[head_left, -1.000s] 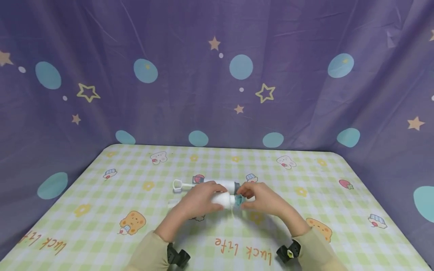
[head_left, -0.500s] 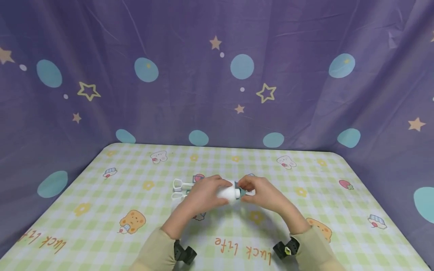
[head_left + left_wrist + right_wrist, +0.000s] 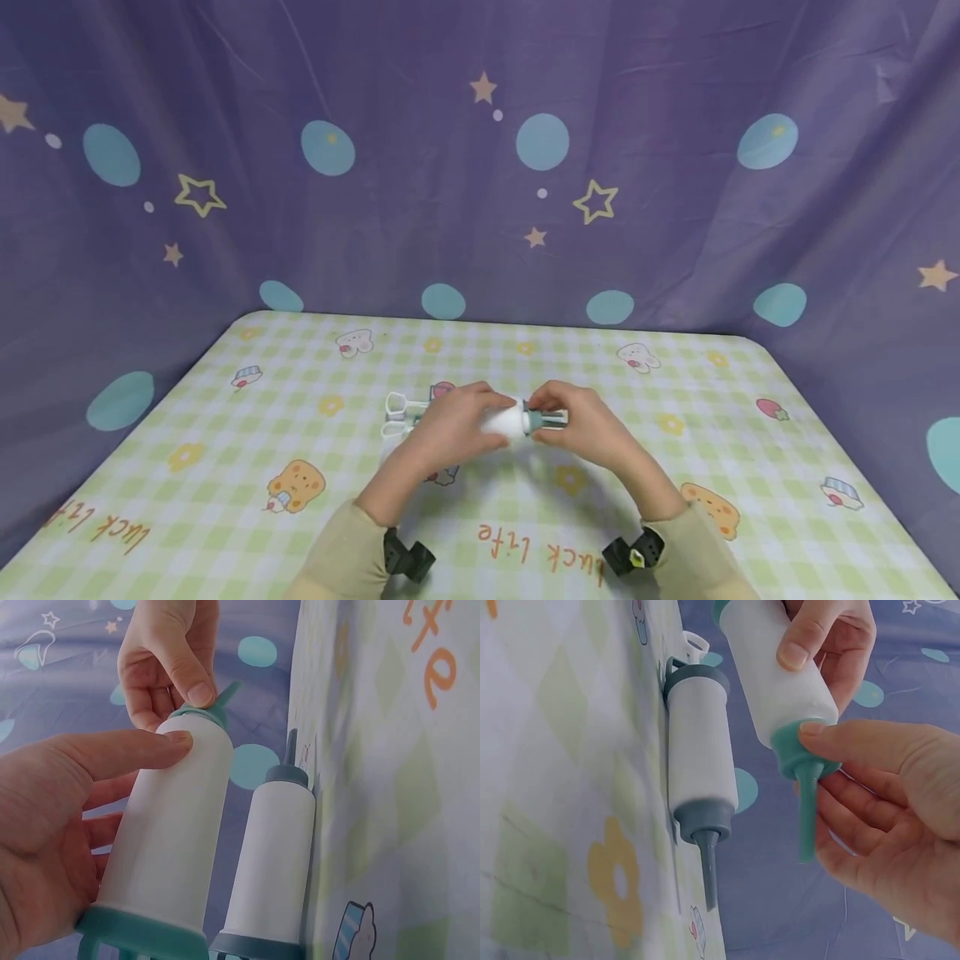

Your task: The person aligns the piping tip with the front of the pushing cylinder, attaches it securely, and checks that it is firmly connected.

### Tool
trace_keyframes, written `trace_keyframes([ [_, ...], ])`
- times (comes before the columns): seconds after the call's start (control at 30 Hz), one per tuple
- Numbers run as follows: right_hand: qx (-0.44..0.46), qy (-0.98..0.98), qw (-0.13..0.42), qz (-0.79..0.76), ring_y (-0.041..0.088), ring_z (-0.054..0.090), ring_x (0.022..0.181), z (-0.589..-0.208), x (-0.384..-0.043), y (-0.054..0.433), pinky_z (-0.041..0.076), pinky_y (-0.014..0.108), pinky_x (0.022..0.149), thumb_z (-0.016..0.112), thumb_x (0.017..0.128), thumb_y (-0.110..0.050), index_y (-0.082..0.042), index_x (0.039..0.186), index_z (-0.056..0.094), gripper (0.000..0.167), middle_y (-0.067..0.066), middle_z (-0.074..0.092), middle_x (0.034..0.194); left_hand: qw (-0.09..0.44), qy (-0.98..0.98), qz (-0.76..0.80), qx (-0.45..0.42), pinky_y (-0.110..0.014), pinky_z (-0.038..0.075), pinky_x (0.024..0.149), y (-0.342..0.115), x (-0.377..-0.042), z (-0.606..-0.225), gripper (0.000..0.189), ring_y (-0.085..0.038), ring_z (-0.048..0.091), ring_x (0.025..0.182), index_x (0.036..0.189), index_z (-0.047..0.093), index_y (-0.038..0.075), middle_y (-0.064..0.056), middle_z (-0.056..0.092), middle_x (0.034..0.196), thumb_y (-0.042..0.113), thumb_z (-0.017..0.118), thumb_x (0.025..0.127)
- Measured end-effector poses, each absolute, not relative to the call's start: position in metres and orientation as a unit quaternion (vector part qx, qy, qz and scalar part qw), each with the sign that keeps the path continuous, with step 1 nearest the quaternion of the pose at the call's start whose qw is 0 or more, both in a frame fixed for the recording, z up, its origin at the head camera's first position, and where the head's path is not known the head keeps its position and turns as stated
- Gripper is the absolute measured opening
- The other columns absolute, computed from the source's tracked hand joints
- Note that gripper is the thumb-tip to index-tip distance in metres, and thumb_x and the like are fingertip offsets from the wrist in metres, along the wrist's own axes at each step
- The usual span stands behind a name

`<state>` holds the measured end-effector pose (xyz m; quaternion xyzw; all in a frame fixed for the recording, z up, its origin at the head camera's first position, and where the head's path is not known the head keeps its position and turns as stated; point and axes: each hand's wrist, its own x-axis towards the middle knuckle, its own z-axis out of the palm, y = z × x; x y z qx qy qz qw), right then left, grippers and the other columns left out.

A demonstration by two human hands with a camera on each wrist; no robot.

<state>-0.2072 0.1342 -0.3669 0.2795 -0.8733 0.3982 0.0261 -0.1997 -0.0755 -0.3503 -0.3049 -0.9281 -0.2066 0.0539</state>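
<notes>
My left hand (image 3: pixel 453 425) grips the white barrel of a large syringe (image 3: pixel 172 840), thumb along its upper end, in the left wrist view. At the barrel's end, my right hand (image 3: pixel 585 421) pinches a green nozzle cap (image 3: pixel 799 746) between thumb and fingers. The cap fits close against the barrel, and its thin spout points away from the barrel. A green collar (image 3: pixel 146 934) rings the other end. A second white syringe (image 3: pixel 701 750), with a grey-blue cap and spout, lies on the table just behind; my hands hide much of it in the head view.
A green-and-white checked cloth (image 3: pixel 225 517) with printed cartoons covers the table. Two white plunger handles stick out left of my hands, the rear handle (image 3: pixel 396 406) behind the front handle (image 3: pixel 393 430). A purple curtain (image 3: pixel 375 233) hangs behind the table's far edge.
The green cap, earlier slightly apart from the barrel's neck, now sits against it. The held syringe has moved a little back toward the second one, and its spout now shows.
</notes>
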Motion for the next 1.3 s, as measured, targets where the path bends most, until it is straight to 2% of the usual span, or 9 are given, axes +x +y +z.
trace_keyframes([
  [0.27, 0.289, -0.862, 0.036, 0.414, 0.013, 0.062, 0.088, -0.3681, -0.2067, 0.1356, 0.050, 0.031, 0.082, 0.075, 0.074, -0.014, -0.014, 0.098, 0.063, 0.027, -0.004, 0.061, 0.097, 0.054, -0.926, -0.209, -0.309, -0.022, 0.045, 0.063, -0.0767, -0.2000, -0.3499, 0.040, -0.011, 0.058, 0.081, 0.113, 0.065, 0.018, 0.002, 0.062, 0.102, 0.031, 0.073, 0.076],
  [0.77, 0.273, -0.850, -0.011, 0.451, 0.011, 0.063, 0.089, -0.3691, -0.2094, 0.1401, 0.050, 0.025, 0.079, 0.069, 0.080, -0.023, -0.018, 0.100, 0.061, 0.022, -0.003, 0.063, 0.099, 0.074, -0.926, -0.194, -0.315, -0.027, 0.046, 0.067, -0.0770, -0.2005, -0.3496, 0.041, -0.013, 0.059, 0.084, 0.113, 0.065, 0.020, 0.002, 0.062, 0.103, 0.031, 0.073, 0.075],
  [1.0, 0.278, -0.840, -0.033, 0.464, 0.021, 0.063, 0.094, -0.3617, -0.2046, 0.1391, 0.051, 0.025, 0.077, 0.071, 0.079, -0.012, -0.010, 0.104, 0.059, 0.028, 0.007, 0.062, 0.105, 0.078, -0.922, -0.200, -0.321, -0.025, 0.045, 0.066, -0.0787, -0.2009, -0.3496, 0.039, -0.011, 0.059, 0.082, 0.112, 0.065, 0.022, 0.003, 0.062, 0.102, 0.029, 0.074, 0.074],
  [1.07, 0.278, -0.842, -0.034, 0.462, 0.021, 0.063, 0.094, -0.3620, -0.2048, 0.1387, 0.051, 0.024, 0.077, 0.070, 0.078, -0.010, -0.010, 0.103, 0.058, 0.028, 0.007, 0.061, 0.105, 0.078, -0.923, -0.200, -0.320, -0.026, 0.046, 0.066, -0.0787, -0.2011, -0.3499, 0.039, -0.011, 0.059, 0.082, 0.112, 0.065, 0.022, 0.003, 0.062, 0.102, 0.029, 0.074, 0.074],
  [1.17, 0.276, -0.846, -0.036, 0.455, 0.020, 0.063, 0.094, -0.3621, -0.2050, 0.1394, 0.051, 0.025, 0.076, 0.070, 0.079, -0.011, -0.011, 0.104, 0.058, 0.027, 0.006, 0.061, 0.105, 0.077, -0.923, -0.200, -0.319, -0.026, 0.046, 0.067, -0.0786, -0.2014, -0.3504, 0.040, -0.012, 0.059, 0.083, 0.113, 0.065, 0.021, 0.003, 0.062, 0.103, 0.029, 0.074, 0.075],
  [1.3, 0.280, -0.848, -0.032, 0.449, 0.016, 0.063, 0.092, -0.3679, -0.2098, 0.1424, 0.051, 0.025, 0.075, 0.069, 0.081, -0.021, -0.016, 0.104, 0.058, 0.026, 0.002, 0.062, 0.104, 0.078, -0.924, -0.201, -0.317, -0.027, 0.046, 0.068, -0.0787, -0.2018, -0.3510, 0.041, -0.012, 0.059, 0.084, 0.113, 0.064, 0.021, 0.003, 0.061, 0.103, 0.029, 0.074, 0.075],
])
